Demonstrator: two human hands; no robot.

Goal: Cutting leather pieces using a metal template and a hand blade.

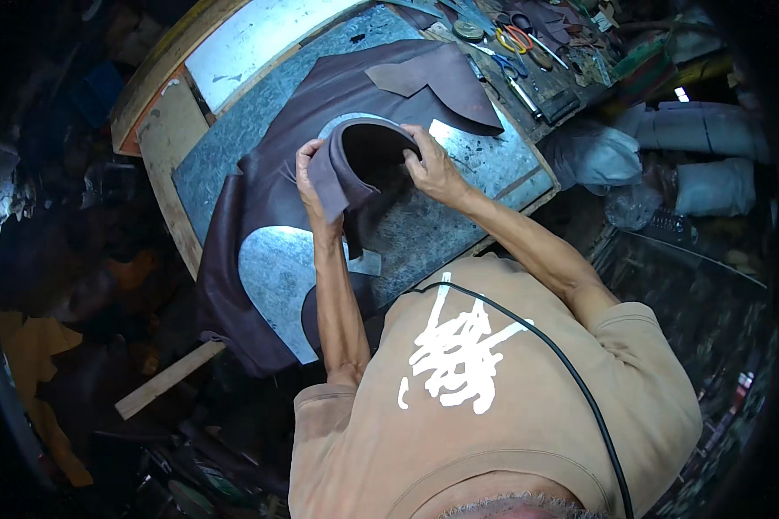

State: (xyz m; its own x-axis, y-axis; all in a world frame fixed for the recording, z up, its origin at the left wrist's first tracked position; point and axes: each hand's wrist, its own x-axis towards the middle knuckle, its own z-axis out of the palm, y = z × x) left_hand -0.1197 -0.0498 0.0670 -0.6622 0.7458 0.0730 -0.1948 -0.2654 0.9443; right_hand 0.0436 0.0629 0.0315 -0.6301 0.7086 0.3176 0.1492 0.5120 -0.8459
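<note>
Holding a curled piece of dark brown leather [342,173] above the desk [221,156], directly between the two hands and touching both. Bent into an open hoop, with the dark hollow showing and a flap hanging beside the left wrist. Grasping its left side with the left hand [308,169], fingers wrapped toward the outer face. Pinching its right edge with the right hand [437,173], thumb on the inside of the curve and forefinger along the rim. Spread out beneath and to the left of the hands, partly hanging over the edge of the desk, a larger dark leather sheet [299,112].

Marked across the tan shirt [545,406] with bold white strokes, perhaps writing, but not legible. Crossed by a black cable [571,368].

Reaching forward with both forearms bare: nearly straight up from the lower edge on the left, slanting inward from the elbow on the right. Bent at the right elbow, with the hand well out to the side of the left one. Lying at the far right of the desk, well apart from the hands, orange-handled scissors [518,36] and blue-handled scissors [507,65].
</note>
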